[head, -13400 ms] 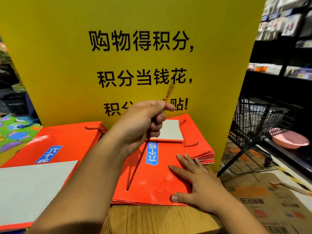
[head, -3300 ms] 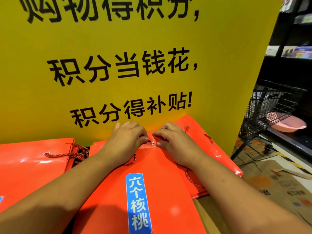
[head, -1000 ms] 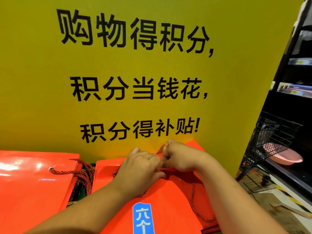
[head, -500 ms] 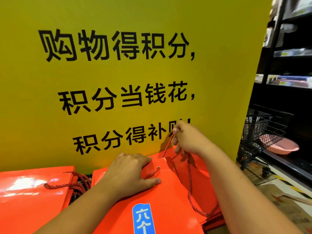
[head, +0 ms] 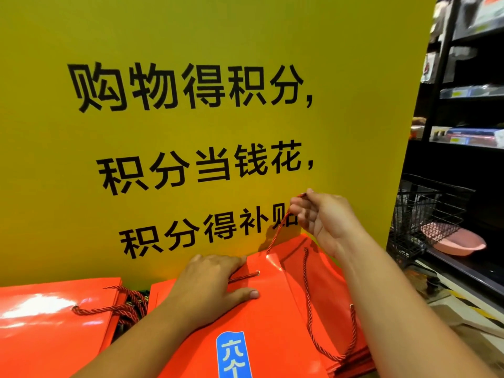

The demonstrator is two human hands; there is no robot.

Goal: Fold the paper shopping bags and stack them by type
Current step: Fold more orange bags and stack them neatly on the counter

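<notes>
- Two piles of flattened orange bags lie at the foot of the yellow sign [head: 191, 132]: the left pile [head: 54, 323], handles bunched at its edge, and a right pile with the top bag [head: 272, 317] on it.
- That top bag already lies flat, so I'd judge the folding is done and only its cords need tidying. How many bags remain, I cannot tell.
- The left hand [head: 207, 290] presses the bag near its eyelet with straight fingers, its grip apart and holding nothing.
- The right hand [head: 324, 219] has its grip clamped on the rope handle [head: 281, 227], pinched and drawn up taut.
- A second ago both hands huddled at the bag's top edge. Since then the right has lifted away with the cord and the left has flattened out.
</notes>
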